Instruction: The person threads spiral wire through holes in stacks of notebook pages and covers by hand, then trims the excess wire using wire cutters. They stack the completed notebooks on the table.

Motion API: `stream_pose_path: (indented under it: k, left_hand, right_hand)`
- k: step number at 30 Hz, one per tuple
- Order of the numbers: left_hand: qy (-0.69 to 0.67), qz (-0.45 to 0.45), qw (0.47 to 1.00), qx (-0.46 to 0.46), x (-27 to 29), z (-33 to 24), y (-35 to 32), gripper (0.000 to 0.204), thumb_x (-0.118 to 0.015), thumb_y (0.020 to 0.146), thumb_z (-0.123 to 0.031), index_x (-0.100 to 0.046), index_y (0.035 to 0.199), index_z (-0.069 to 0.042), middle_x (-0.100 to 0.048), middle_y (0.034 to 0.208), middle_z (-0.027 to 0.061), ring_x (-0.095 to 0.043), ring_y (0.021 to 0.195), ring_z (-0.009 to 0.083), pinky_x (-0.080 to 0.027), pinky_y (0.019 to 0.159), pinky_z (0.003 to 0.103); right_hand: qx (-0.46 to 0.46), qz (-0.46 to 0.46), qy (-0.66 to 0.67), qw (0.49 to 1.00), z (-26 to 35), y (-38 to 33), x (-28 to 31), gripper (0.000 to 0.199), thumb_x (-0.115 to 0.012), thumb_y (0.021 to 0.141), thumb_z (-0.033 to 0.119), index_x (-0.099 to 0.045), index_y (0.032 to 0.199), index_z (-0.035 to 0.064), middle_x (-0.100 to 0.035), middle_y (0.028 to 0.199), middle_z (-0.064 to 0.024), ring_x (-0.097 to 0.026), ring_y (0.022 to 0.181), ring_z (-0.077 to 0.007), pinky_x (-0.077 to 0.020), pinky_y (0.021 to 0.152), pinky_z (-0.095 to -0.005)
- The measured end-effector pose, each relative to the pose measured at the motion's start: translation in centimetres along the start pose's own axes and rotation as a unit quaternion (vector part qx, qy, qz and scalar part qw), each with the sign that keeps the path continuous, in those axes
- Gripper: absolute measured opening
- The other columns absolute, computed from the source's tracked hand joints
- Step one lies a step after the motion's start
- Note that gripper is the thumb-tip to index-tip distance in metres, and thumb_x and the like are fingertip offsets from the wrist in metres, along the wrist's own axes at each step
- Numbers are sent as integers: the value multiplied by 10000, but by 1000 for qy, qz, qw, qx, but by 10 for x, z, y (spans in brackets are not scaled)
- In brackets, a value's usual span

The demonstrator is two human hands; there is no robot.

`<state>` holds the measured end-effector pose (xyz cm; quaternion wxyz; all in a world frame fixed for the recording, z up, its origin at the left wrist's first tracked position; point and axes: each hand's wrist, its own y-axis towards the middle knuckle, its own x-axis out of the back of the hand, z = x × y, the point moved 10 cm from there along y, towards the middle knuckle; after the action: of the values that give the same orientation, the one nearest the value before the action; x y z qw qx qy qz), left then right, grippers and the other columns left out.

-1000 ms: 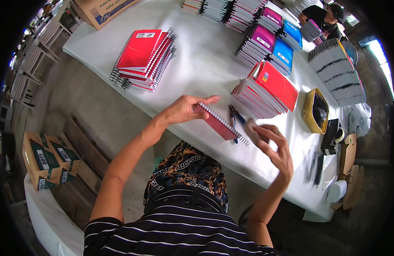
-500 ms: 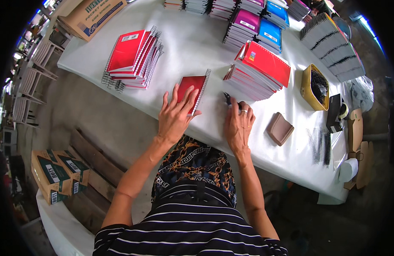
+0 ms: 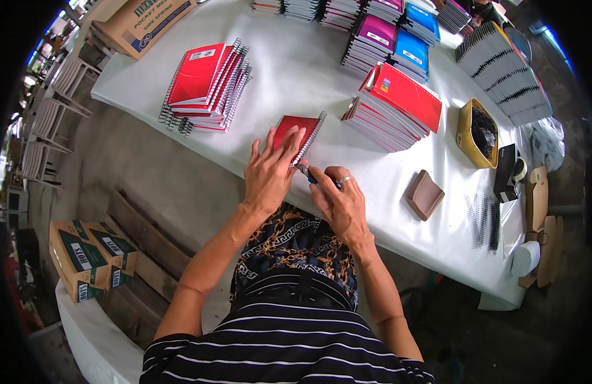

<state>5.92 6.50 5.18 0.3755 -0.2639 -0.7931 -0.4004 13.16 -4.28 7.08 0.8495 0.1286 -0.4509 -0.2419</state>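
Observation:
A small red spiral notebook (image 3: 298,123) lies near the front edge of the white table, its silver wire coil along the right side. My left hand (image 3: 270,169) rests over its cover with fingers spread, the thumb by the lower end of the coil. In my right hand (image 3: 342,201) is a pair of pliers (image 3: 313,175) with dark blue handles, the metal jaws at the coil's lower end. Whether the jaws are closed on the wire is too small to tell. To the left stands a pile of red spiral notebooks (image 3: 196,73).
A stack of red notebooks without visible coils (image 3: 405,96) sits right of centre. Beyond are purple notebooks (image 3: 374,32) and blue ones (image 3: 411,51). Rightward lie a brown block-like holder (image 3: 425,195), a yellow tub (image 3: 465,137) of dark coils and loose wire coils (image 3: 481,221). Cardboard box (image 3: 142,25) far left.
My right hand has moved left and turned, bringing the pliers from the bare table to the lower end of the notebook's coil. My left hand stays on the notebook.

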Motion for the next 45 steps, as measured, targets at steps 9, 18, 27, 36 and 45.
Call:
stream_pose_path:
  k: [9,18,27,36,45]
  left_hand:
    - [38,-34,999,-21,44,-5,12,672,-729,817,-129,-491,1440,-212,-571,1394,24,-503,1309,340,-386,1062,520]
    - [206,-143,967,-41,176,66,69,675,-725,796,-274,-503,1434,-295,-523,1448,-31,-469,1338,331,-346,1089,553]
    - [-232,-85,962,116,184,196,91,789,-629,904,-528,-362,1507,-95,-327,1572,144,-210,1487,298,-207,1184,447]
    - [-518,134,761,366,59,230,116,572,-431,1026,-498,-445,1389,-56,-504,1397,107,-589,1138,204,-488,983,377]
    - [-562,209,650,467,55,274,98,625,-398,1022,-530,-441,1429,-57,-584,1325,105,-608,1130,206,-501,980,364]
  right_hand:
    - [-146,237,307,910,-21,35,-3,297,-542,1010,193,-639,1175,-34,-635,851,-76,-574,741,-116,-493,673,-276]
    - [21,13,-209,978,-39,56,16,315,-656,892,130,-624,1204,100,-563,1229,-157,-520,1137,-352,-414,943,-477]
    - [-4,-22,189,982,23,130,-24,466,-595,957,142,-488,1407,86,-412,1475,-155,-384,1370,-334,-313,1128,-446]
    - [2,-32,279,960,49,225,-136,667,-243,1054,482,-162,1561,56,-72,1641,-147,13,1508,-371,27,1187,-543]
    - [-117,-111,458,874,3,198,-169,689,-137,1055,492,-17,1559,37,22,1640,-156,73,1510,-298,59,1204,-415]
